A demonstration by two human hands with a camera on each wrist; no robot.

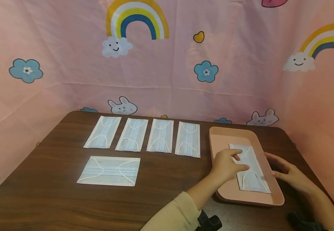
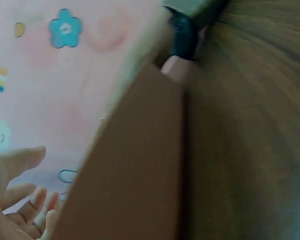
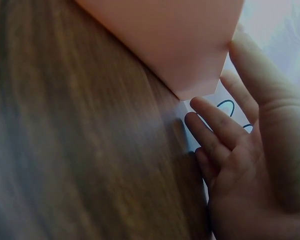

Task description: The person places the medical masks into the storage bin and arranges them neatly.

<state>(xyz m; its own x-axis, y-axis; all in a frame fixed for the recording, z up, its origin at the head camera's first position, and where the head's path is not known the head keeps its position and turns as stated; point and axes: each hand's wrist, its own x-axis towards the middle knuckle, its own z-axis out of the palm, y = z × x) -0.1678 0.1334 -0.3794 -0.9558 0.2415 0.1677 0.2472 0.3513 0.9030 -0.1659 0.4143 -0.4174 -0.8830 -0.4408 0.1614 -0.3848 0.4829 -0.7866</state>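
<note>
A pink tray [image 1: 223, 196] stands at the right of the table, and a light-blue face mask [image 1: 253, 179] with white ear loops lies in it. Over the tray's left side reaches my left hand [image 1: 224, 165], thumb and index finger apart above the mask with nothing between them. In the left wrist view that hand [image 2: 15, 195] has its fingers loosely bent beyond the tray wall [image 2: 130, 165]. My right hand [image 1: 294, 176] is at the tray's right side. The right wrist view shows its thumb [image 3: 260, 75] against the tray's edge, the other fingers extended and spread.
Several more masks lie left of the tray: an upright row along the back, ending with one mask [image 1: 188, 139] nearest the tray, and a sideways mask [image 1: 109, 171] in front. The brown table [image 1: 54, 202] meets a pink printed curtain [image 1: 167, 70] behind and at both sides.
</note>
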